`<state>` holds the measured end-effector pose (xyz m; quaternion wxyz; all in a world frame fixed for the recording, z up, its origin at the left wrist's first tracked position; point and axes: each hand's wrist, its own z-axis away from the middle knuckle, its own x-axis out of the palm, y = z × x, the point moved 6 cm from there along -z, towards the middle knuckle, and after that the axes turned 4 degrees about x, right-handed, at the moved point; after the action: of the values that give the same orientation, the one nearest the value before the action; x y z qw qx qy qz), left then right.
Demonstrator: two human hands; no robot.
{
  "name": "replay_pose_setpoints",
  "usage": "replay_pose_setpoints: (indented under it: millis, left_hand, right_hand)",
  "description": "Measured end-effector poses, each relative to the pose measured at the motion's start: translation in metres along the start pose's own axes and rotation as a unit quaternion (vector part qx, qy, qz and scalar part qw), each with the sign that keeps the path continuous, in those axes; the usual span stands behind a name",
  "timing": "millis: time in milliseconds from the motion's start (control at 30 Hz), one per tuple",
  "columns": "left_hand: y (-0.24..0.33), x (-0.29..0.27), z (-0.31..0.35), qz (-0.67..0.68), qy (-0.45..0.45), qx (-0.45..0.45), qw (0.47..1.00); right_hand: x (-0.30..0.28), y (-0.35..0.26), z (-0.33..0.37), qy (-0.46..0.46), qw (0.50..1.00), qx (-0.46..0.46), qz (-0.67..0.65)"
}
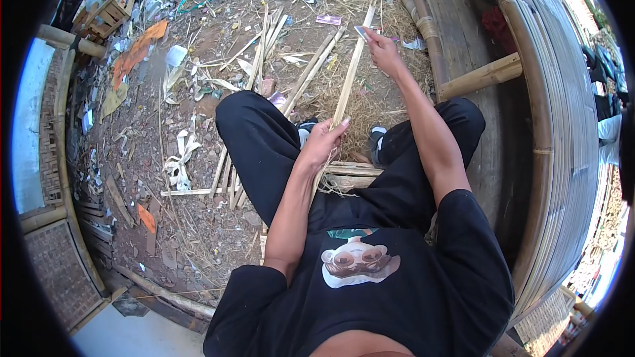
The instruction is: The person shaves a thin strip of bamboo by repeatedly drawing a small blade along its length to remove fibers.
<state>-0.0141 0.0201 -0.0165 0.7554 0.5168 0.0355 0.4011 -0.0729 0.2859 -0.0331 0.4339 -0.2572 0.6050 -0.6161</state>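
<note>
A long pale bamboo strip (pixel 354 73) runs from between my legs out toward the far ground, leaning a little right. My left hand (pixel 321 141) is closed around its near part, just above my lap. Beyond it, my right hand (pixel 383 53) grips a small flat blade (pixel 361 33), whose handle is hidden in the fingers. The blade sits at the strip's upper part; whether it touches, I cannot tell. Thin curled shavings (pixel 334 182) hang below my left hand, over some short bamboo slats (pixel 354 170).
More split bamboo strips (pixel 311 69) lie on the littered ground ahead and beside my left knee (pixel 248 109). A bamboo platform (pixel 456 26) stands close on my right. Far left are a wooden crate (pixel 112 10) and a woven bamboo panel (pixel 59 277).
</note>
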Motion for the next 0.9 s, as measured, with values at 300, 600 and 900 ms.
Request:
replay_pose_setpoints:
  millis: [300,600,900]
  left_hand:
    - [-0.003,0.000,0.000,0.059,-0.025,-0.031,0.997]
    - [-0.005,-0.006,-0.009,0.024,0.021,-0.021,0.999]
    - [0.001,0.003,-0.004,0.066,-0.019,-0.042,0.997]
  right_hand:
    - [0.001,-0.008,0.021,-0.012,1.000,0.013,0.009]
    - [0.037,-0.018,0.050,-0.083,0.990,-0.050,0.103]
    - [-0.016,-0.029,0.032,0.013,0.997,-0.027,-0.069]
